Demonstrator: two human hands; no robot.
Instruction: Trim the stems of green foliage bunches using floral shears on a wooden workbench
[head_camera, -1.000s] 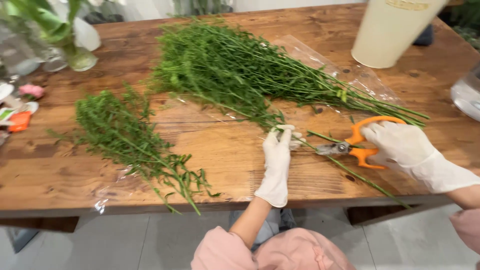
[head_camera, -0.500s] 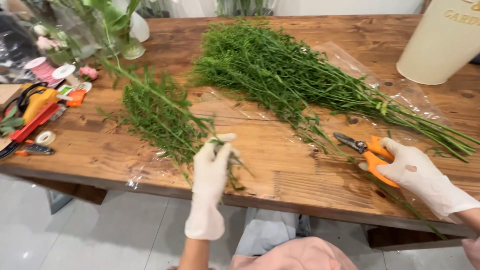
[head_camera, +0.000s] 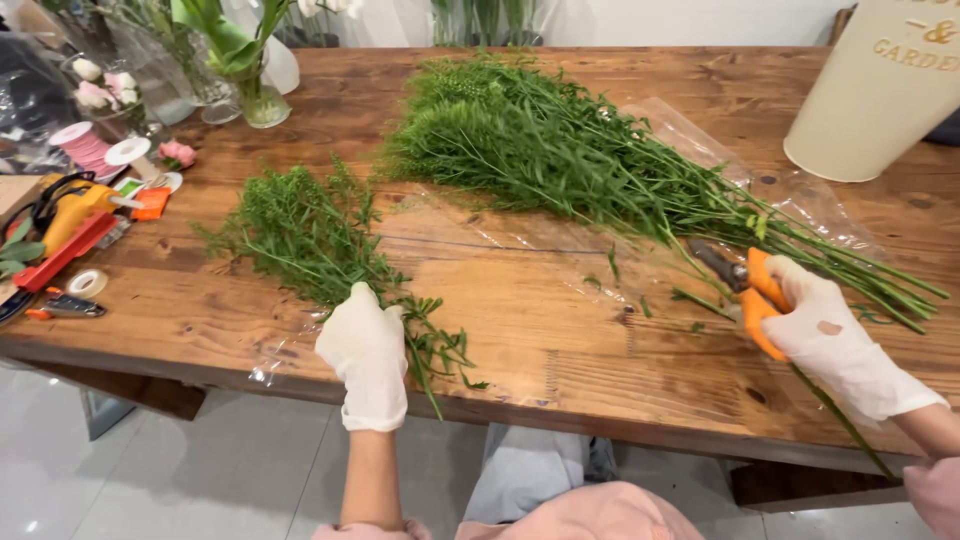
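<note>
My left hand (head_camera: 366, 352), in a white glove, rests on the stem ends of a small pile of cut green sprigs (head_camera: 305, 235) near the table's front edge. In a white glove too, my right hand (head_camera: 830, 335) grips orange-handled scissors (head_camera: 745, 285) at the right, blades pointing toward a large bunch of long green stems (head_camera: 580, 160). That bunch lies on clear plastic wrap (head_camera: 700, 135) across the middle of the wooden table (head_camera: 560, 330). A few cut leaf bits lie between my hands.
A cream metal bucket (head_camera: 880, 90) stands at the back right. Glass vases with flowers (head_camera: 245, 60) stand at the back left. At the left edge lie a yellow and red tool (head_camera: 70, 215), tape rolls (head_camera: 88, 283), ribbon spools and pink flower heads (head_camera: 177, 152).
My left hand carried a cut sprig from beside the scissors over to the small pile on the left and now rests on it. My right hand keeps the scissors by the big bunch.
</note>
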